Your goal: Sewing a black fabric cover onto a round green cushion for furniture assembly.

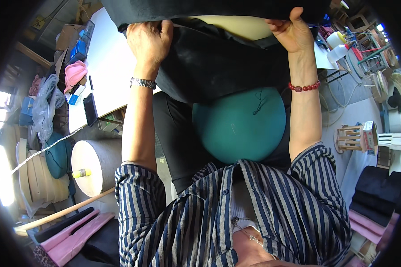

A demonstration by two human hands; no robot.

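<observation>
A black sheet of smooth, leather-like cover material [227, 66] hangs over the near side of the work. Pale yellow foam [231, 26] shows through the gap beneath its upper flap. My left hand [148, 42], with a metal watch on the wrist, is closed on the flap's edge at the left. At the right end of the gap, my right hand [294, 38] has its palm turned up and thumb stretched away; its fingertips touch the cover's edge. A rounded teal-green surface [238, 129] lies between my legs, with a loose dark thread [258, 103] on it.
A white table [107, 66] carries a pink cloth bundle [75, 73] and a dark phone-like slab [90, 110] on its left. A large roll [91, 167] stands below. Spray bottles [338, 52] are at the right, and a small wooden stool [349, 137] stands on the floor.
</observation>
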